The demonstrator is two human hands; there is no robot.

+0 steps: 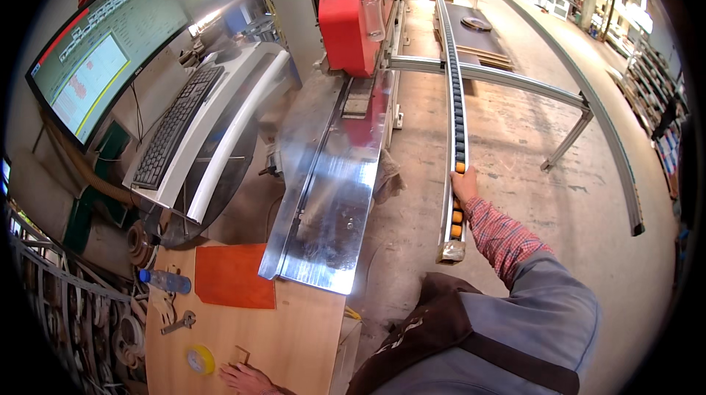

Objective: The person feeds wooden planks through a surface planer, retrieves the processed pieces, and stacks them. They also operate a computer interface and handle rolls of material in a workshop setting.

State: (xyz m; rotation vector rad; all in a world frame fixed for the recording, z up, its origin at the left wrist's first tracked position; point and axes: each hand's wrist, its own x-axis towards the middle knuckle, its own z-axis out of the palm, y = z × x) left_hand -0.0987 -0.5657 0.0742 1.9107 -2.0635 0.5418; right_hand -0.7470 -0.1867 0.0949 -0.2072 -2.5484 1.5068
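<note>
My right hand (464, 184) is closed around the near part of a long metal roller rail (456, 112). Black rollers fill most of its channel, and orange rollers sit by my hand near the capped end. On the wood-topped table (309, 354), at the lower edge of the view, my left hand (246, 379) lies with its fingers stretched out. Just beyond its fingertips is a small angled wooden piece (242, 354); whether they touch it I cannot tell. A roll of yellow tape (200, 359) rests beside that hand.
An adjustable wrench (179, 323), a plastic bottle (165, 281) and an orange sheet (235, 276) lie on the table. A shiny metal machine bed (323, 226) leads to a red machine head (346, 20). At left stand a keyboard (179, 128) and monitor (110, 45). A frame rail (610, 137) runs at right.
</note>
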